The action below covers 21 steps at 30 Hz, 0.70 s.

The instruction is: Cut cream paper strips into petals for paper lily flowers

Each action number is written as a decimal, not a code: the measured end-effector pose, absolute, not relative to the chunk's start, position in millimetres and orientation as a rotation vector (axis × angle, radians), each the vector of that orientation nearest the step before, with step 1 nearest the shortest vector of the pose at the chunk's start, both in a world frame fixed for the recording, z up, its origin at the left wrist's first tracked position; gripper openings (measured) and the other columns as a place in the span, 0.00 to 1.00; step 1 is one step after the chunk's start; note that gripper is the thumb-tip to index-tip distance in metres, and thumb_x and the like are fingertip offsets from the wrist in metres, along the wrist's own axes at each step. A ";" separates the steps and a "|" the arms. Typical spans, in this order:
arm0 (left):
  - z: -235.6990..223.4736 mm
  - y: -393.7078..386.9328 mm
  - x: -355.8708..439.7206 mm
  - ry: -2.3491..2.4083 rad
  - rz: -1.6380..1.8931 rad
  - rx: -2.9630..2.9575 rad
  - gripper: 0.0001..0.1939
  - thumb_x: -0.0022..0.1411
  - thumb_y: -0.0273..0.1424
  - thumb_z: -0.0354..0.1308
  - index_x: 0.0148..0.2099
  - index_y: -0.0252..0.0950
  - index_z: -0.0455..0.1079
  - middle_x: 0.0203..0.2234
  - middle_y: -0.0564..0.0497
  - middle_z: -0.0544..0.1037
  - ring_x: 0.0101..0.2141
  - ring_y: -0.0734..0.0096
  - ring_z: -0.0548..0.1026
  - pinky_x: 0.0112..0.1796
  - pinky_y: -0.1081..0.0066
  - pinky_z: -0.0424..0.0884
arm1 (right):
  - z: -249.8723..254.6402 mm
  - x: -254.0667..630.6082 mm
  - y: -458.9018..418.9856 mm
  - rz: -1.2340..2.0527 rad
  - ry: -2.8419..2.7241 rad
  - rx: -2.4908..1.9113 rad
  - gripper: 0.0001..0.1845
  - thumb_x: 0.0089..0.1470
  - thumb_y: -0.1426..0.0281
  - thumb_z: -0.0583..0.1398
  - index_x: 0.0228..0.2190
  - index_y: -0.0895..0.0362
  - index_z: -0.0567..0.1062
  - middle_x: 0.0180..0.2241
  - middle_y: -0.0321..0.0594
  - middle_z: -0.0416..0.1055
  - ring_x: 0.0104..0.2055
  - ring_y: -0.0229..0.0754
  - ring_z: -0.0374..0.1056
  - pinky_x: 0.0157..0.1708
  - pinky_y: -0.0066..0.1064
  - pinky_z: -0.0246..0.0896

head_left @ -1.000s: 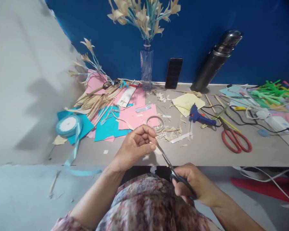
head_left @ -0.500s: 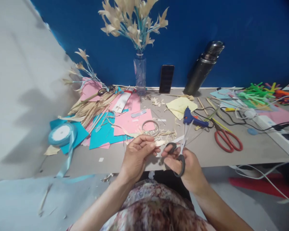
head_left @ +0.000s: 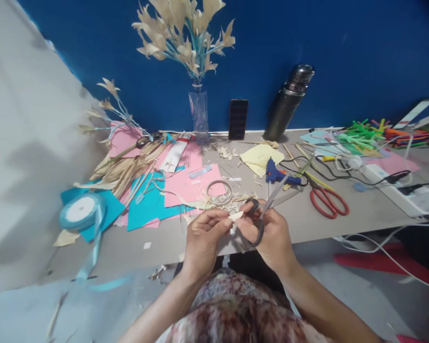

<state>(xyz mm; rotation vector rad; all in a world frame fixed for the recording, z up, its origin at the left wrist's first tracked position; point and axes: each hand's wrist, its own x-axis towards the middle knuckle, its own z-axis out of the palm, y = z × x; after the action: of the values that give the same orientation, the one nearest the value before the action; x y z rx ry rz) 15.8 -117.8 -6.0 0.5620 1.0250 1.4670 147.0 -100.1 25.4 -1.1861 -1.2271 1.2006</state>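
My left hand (head_left: 205, 240) pinches a small cream petal-shaped piece (head_left: 236, 216), probably of dried husk, between thumb and fingers. Black-handled scissors (head_left: 260, 232) hang on my right hand (head_left: 271, 238), their blades pointing away to the upper right. The right fingertips reach the petal piece's right side, close to my left fingers. Just beyond both hands lie a roll of tape (head_left: 219, 191) and a scatter of pale husk scraps (head_left: 236, 202). A blue glue gun (head_left: 280, 175) rests on the table past the scissor blades.
Blue ribbon on a spool (head_left: 80, 212) lies left, beside dried husks (head_left: 125, 162) and pink paper (head_left: 175, 188). At the back stand a bottle of husk flowers (head_left: 199, 112), a phone (head_left: 238, 119) and a flask (head_left: 288, 105). Red-handled scissors (head_left: 329, 202) and a power strip (head_left: 393, 190) are right.
My right hand has come closer to my left, its fingertips now at the petal piece. The scissors have swung so their blades point further right. The camera view has shifted slightly.
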 end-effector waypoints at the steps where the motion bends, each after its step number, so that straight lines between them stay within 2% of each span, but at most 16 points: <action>1: -7.5 -117.9 15.5 1.049 1.465 0.591 0.11 0.48 0.29 0.72 0.34 0.35 0.77 0.23 0.55 0.78 0.26 0.79 0.73 0.31 0.78 0.68 | 26.3 145.8 -100.5 1.178 -1.236 -1.200 0.12 0.42 0.68 0.67 0.31 0.56 0.72 0.23 0.32 0.70 0.23 0.34 0.65 0.23 0.24 0.64; 5: -8.6 -119.1 11.7 1.091 1.403 0.755 0.09 0.51 0.31 0.71 0.36 0.36 0.78 0.25 0.54 0.79 0.27 0.78 0.72 0.32 0.77 0.68 | 31.4 143.1 -102.6 1.148 -1.278 -1.227 0.10 0.42 0.68 0.66 0.30 0.56 0.72 0.23 0.32 0.70 0.23 0.35 0.66 0.23 0.24 0.65; 9: -5.3 -118.7 4.4 1.047 1.281 0.891 0.07 0.55 0.32 0.68 0.31 0.35 0.76 0.22 0.55 0.75 0.26 0.78 0.70 0.31 0.77 0.65 | 35.6 145.2 -103.7 1.226 -1.304 -1.227 0.10 0.42 0.69 0.65 0.29 0.56 0.72 0.22 0.31 0.70 0.24 0.35 0.67 0.23 0.24 0.64; 15: -2.7 -118.0 -5.0 0.802 1.133 0.871 0.10 0.54 0.34 0.69 0.29 0.33 0.74 0.23 0.52 0.77 0.26 0.76 0.70 0.32 0.75 0.65 | 32.2 151.3 -98.7 1.711 -1.173 -1.026 0.12 0.40 0.69 0.68 0.29 0.57 0.72 0.22 0.31 0.69 0.24 0.36 0.67 0.25 0.26 0.62; 18: -2.0 -119.1 -7.3 0.740 1.122 0.830 0.10 0.55 0.34 0.69 0.30 0.32 0.75 0.24 0.50 0.78 0.26 0.74 0.72 0.32 0.73 0.67 | 29.8 154.4 -95.2 1.875 -1.005 -0.915 0.14 0.42 0.65 0.68 0.29 0.57 0.71 0.22 0.30 0.65 0.22 0.34 0.62 0.21 0.25 0.55; 21: -1.2 -119.6 -8.7 0.727 1.155 0.787 0.10 0.54 0.34 0.69 0.30 0.33 0.74 0.23 0.50 0.78 0.25 0.73 0.72 0.32 0.72 0.67 | 26.9 158.0 -94.2 1.726 -0.983 -0.955 0.16 0.42 0.64 0.69 0.30 0.58 0.72 0.23 0.30 0.64 0.20 0.31 0.55 0.19 0.24 0.49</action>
<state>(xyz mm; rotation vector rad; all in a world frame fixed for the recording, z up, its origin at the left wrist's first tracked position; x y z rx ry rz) -8.7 -119.6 -1.2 0.7874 0.7274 1.1550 158.0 -94.2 26.9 -0.9554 -0.9831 1.7257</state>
